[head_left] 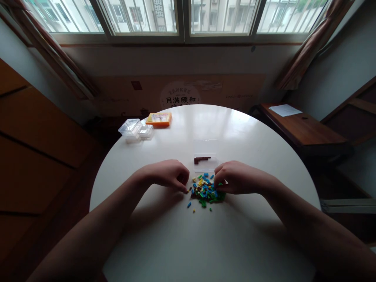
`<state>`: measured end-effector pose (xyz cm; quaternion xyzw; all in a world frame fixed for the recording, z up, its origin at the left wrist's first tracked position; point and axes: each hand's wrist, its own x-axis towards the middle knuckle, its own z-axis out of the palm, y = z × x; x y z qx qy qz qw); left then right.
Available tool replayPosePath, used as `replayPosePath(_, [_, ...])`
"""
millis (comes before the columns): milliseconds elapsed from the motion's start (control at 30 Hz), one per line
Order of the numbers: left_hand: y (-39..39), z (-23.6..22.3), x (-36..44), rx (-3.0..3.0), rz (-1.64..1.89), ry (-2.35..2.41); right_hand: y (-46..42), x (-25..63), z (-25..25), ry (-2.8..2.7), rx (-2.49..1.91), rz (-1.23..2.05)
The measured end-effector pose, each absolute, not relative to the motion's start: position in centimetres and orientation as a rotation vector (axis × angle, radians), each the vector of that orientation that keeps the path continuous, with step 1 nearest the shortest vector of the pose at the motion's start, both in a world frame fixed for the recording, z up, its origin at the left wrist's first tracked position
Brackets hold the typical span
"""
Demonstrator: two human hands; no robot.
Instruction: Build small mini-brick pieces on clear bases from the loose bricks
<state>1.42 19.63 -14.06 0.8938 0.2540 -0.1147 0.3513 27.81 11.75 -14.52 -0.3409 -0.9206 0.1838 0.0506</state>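
Loose pile (205,192) of tiny bricks: blue, green, yellow, brown and a few pale. Lies on a round white table (264,156), between left hand (172,174) at 10 o'clock and right hand (235,178) at 2, with single bricks astray at 8, 7 and 6. Left: thumb and fingertips bent down, near together, at the pile's edge. Right: curled fingers over the pile's 2 o'clock side. Whether clamped on a brick, cannot tell for either. Just beyond, at 12: open clear case (210,167) containing brown bricks (202,159).

Glossy tabletop, streaked with light from barred windows (181,19) at 12. Curtains (305,58) at 11 and 1. Toward 11, orange box (158,119) and clear boxes (131,127); at 2, brown desk (317,127) with paper (284,110).

Loose bricks pointing every way; pile widest from 9 to 3. Brown bricks lined up along 9 to 3, thick end at 9.
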Motion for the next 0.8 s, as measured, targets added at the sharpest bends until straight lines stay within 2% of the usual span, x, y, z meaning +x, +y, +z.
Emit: replayPosePath(800, [19.7, -14.8, 1.2, 2.503, -0.09, 0.596, 11.4, 27.7, -14.7, -2.807, -1.08, 0.548])
